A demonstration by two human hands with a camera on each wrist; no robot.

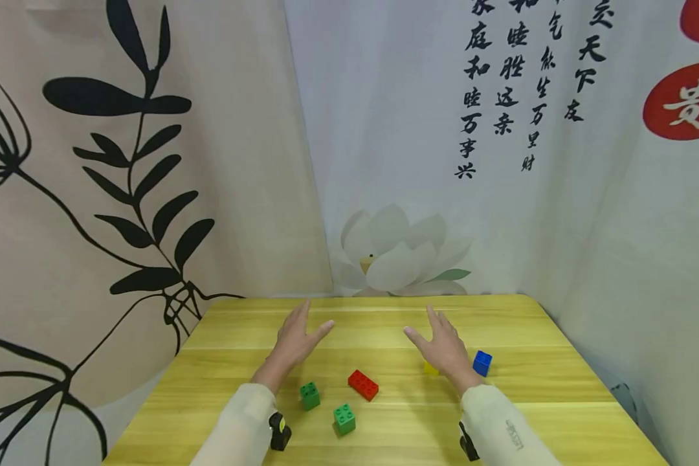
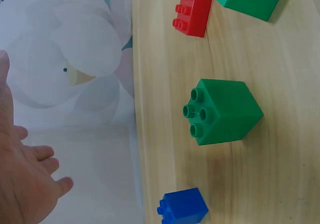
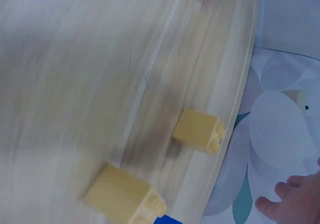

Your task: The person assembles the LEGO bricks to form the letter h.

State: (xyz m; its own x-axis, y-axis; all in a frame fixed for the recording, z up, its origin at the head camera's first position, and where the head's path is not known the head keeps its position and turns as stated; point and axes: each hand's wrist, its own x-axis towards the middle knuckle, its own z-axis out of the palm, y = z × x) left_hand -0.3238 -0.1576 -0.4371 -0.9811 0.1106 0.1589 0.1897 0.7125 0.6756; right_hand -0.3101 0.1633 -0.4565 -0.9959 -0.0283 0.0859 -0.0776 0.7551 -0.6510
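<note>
My left hand [image 1: 294, 336] hovers over the left half of the table, fingers straight and thumb spread, holding nothing. A green toy brick [image 1: 310, 396] stands nearest it, with a second green brick [image 1: 344, 419] closer to me. Between the hands lies a longer red brick [image 1: 364, 385]. In the left wrist view a blue brick [image 2: 184, 206] stands beyond the green one. My right hand [image 1: 443, 346] is held out over the right half, fingers extended, nothing in it. It partly hides a yellow brick [image 1: 431, 369]; two yellow bricks [image 3: 199, 130] show in the right wrist view. Another blue brick [image 1: 482, 363] stands right of that wrist.
The wooden table [image 1: 378, 323] has its far edge against a curtain [image 1: 408, 162] printed with a lotus, dark plants and writing. Straps with small black devices [image 1: 280, 432] sit at both wrists.
</note>
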